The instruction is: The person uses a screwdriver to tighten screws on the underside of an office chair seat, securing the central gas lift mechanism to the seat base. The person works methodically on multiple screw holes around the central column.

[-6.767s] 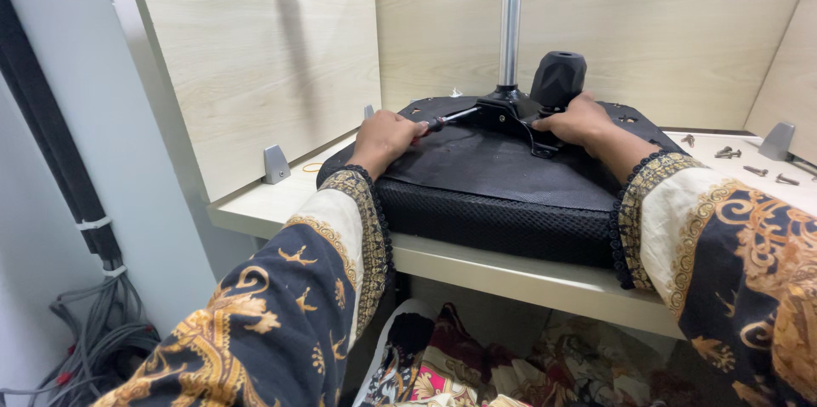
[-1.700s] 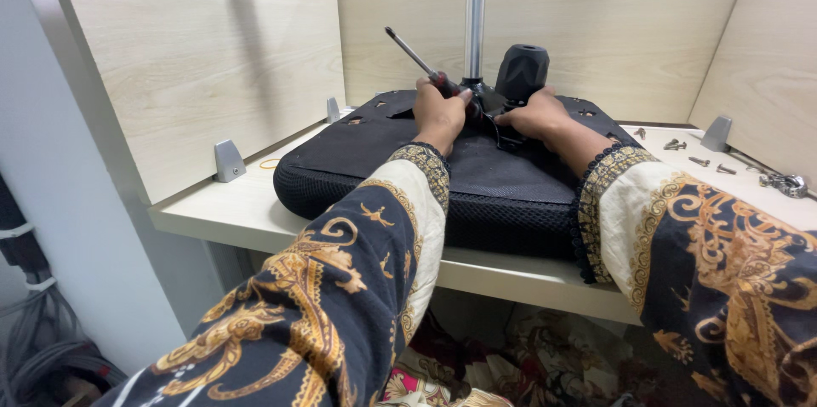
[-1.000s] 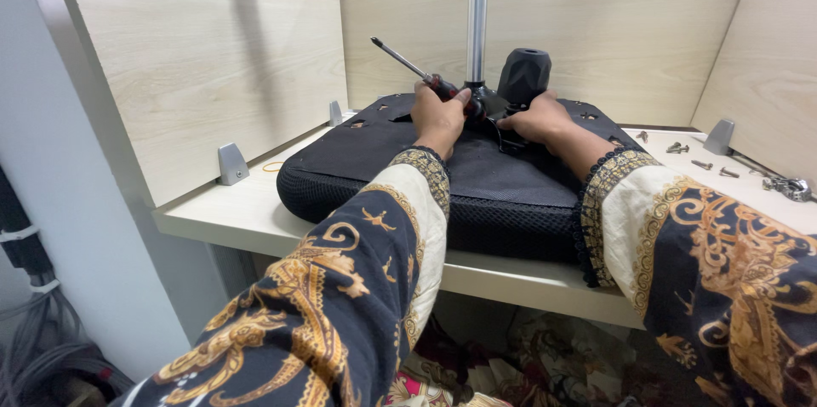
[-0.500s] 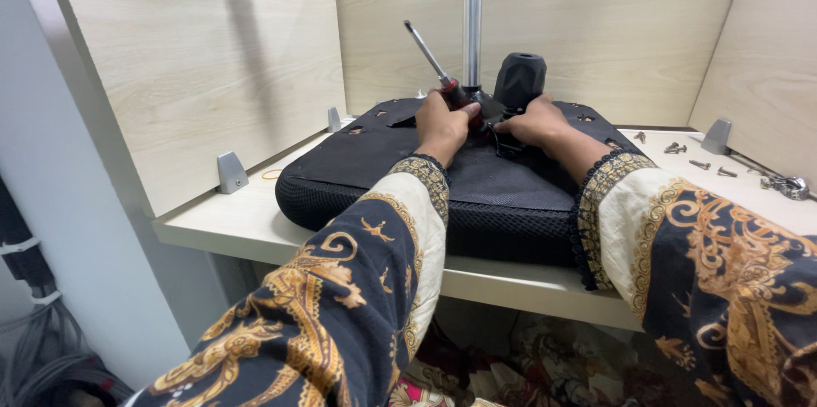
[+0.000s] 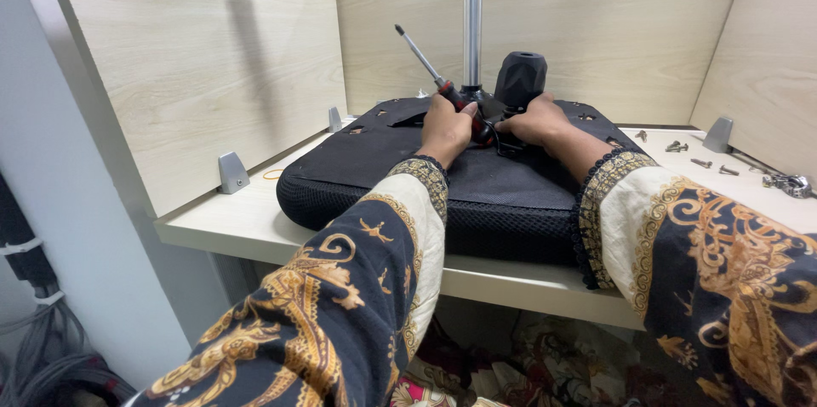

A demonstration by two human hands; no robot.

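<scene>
A black chair seat (image 5: 408, 173) lies upside down on the light wooden bench (image 5: 247, 224). A shiny metal column (image 5: 472, 37) rises from its middle, with a black cylinder (image 5: 521, 77) beside it. My left hand (image 5: 447, 128) is closed around a screwdriver (image 5: 425, 64) with a red and black handle, its tip pointing up and to the left. My right hand (image 5: 536, 122) rests on the black metal mechanism at the foot of the column, fingers curled onto it. What lies under the fingers is hidden.
Several loose screws (image 5: 689, 152) lie on the bench at the right, with a metal part (image 5: 791, 184) at the far right. Grey corner brackets (image 5: 231, 173) hold the wooden side panels. Cables (image 5: 51, 356) hang low at the left. Patterned cloth lies under the bench.
The left hand came from the seat's left side to the column and now holds the screwdriver; over the last second its shaft swung a little, tip still up and left. The right hand stayed put.
</scene>
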